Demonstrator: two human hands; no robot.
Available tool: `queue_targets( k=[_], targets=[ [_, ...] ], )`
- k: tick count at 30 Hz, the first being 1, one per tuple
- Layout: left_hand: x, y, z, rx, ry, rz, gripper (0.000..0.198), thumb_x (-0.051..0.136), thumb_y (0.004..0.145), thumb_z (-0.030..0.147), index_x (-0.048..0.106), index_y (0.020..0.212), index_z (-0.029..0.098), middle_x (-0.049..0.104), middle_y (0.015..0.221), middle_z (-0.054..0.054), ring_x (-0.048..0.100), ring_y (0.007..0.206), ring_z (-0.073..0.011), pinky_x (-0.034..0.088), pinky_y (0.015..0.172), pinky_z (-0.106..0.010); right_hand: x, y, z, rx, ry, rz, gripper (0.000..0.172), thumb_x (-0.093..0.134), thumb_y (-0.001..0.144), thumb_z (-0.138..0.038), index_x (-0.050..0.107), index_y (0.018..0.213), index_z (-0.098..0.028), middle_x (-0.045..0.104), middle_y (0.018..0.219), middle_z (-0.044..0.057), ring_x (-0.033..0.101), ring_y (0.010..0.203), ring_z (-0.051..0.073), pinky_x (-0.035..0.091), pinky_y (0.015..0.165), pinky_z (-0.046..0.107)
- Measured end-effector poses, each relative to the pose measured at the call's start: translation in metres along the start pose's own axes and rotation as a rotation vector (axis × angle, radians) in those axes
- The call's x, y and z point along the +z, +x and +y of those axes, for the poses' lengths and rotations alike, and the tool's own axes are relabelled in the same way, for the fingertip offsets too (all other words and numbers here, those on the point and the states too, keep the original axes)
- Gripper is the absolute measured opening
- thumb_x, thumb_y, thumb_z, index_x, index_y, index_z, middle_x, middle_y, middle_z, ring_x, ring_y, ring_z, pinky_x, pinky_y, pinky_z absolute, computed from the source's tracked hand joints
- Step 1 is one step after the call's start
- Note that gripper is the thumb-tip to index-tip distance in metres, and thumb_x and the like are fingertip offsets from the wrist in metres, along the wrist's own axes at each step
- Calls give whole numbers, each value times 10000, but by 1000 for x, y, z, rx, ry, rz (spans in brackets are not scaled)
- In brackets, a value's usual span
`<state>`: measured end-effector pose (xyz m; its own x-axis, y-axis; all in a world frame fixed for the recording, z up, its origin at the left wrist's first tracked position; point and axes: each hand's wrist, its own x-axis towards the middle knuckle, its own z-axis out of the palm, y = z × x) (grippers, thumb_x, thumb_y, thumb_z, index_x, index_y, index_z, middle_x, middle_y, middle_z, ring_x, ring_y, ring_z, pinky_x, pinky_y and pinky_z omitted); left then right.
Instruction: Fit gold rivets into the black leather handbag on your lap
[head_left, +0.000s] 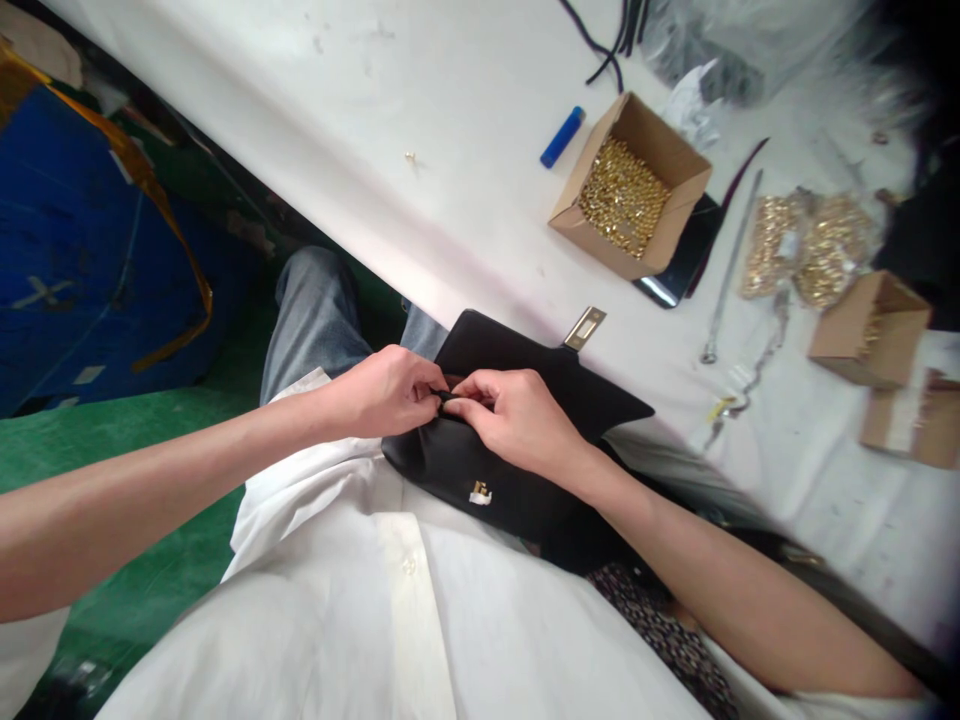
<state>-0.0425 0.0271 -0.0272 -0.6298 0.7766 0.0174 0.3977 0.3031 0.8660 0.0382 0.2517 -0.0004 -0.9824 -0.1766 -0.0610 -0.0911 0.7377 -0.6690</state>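
A black handbag point(517, 490) rests against my lap at the table's edge, its flap point(517, 350) folded back toward the table. The flap carries a gold metal plate point(585, 328) with a slot. On the bag's front sits a small gold lock fitting point(480, 490) with a bit of white on it. My left hand point(394, 390) is closed in a pinch at the bag's upper edge. Close beside it, my right hand point(510, 415) pinches the same dark edge. The fingertips nearly meet, and whatever small part lies between them is mostly hidden.
On the white table point(360, 130) stands a cardboard box point(679, 155) of small gold pieces, beside a blue lighter point(562, 137) and a black phone point(679, 265). Bags of gold parts point(832, 245) and a smaller box point(870, 340) lie right. A blue bundle point(97, 250) is at left.
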Motion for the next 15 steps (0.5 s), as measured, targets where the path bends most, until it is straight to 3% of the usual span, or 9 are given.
queue_targets(
  k=[6,15],
  targets=[
    [-2,1,-4,23,-60,-70,199,639,888,126,813,978,159,766,800,-2,672,705,-149,429,595,-248,-5,-1,-3,-100,-127,-32,82,773,1057,-189,847,1052,-225,829,967,15,759,855,202,499,778,309],
    [-3,0,-13,14,54,-48,141,616,916,164,755,931,183,655,721,22,559,640,-134,377,592,-271,0,3,-1,-119,-361,-16,95,711,1094,-222,798,1130,-212,829,1098,55,786,1017,253,531,868,331]
  ],
)
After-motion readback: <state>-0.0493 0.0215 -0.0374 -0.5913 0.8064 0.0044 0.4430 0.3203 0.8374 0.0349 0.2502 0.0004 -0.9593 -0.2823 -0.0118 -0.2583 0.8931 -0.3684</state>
